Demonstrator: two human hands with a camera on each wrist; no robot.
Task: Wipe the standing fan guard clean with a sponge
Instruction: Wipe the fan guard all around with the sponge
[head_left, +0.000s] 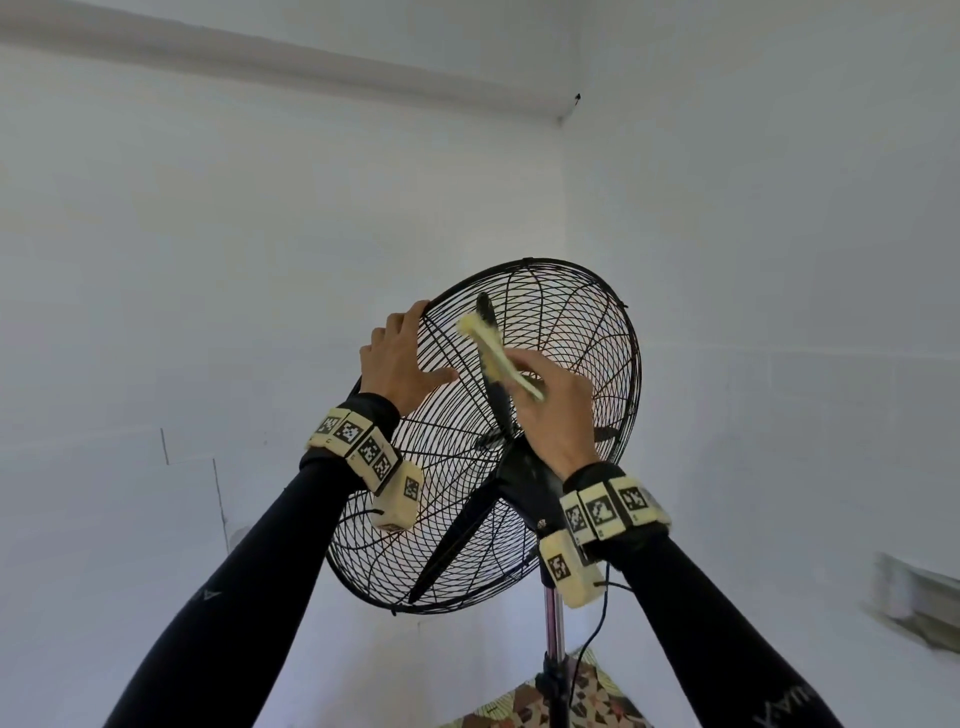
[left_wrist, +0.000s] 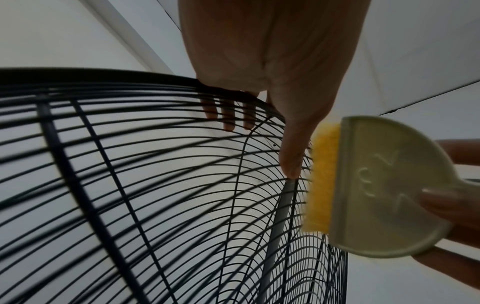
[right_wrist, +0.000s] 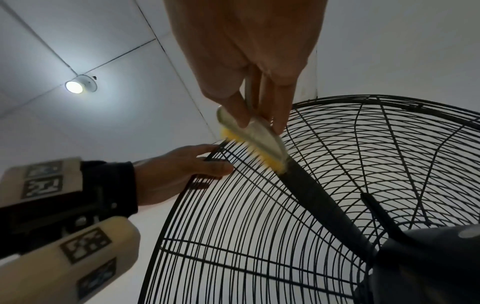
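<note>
While my left hand (head_left: 400, 364) hooks its fingers (left_wrist: 228, 115) over the upper left rim of the guard (head_left: 566, 322), with the thumb (left_wrist: 293, 148) lying flat on the wires, my right hand (head_left: 558, 410) pinches the sponge (head_left: 498, 358) by its pale plastic back. The yellow pad (left_wrist: 322, 181) faces the wires in the guard's upper left part, just beside my left thumb, and touches them close to a dark blade (right_wrist: 319, 197) behind the mesh. The guard tilts back on its pole (head_left: 555, 629), the motor housing (right_wrist: 428, 257) under my right wrist. White walls (head_left: 208, 234) meet in a corner behind it, and a ceiling lamp (right_wrist: 78, 85) glows overhead. A patterned cloth (head_left: 597, 701) shows by the pole's foot.
</note>
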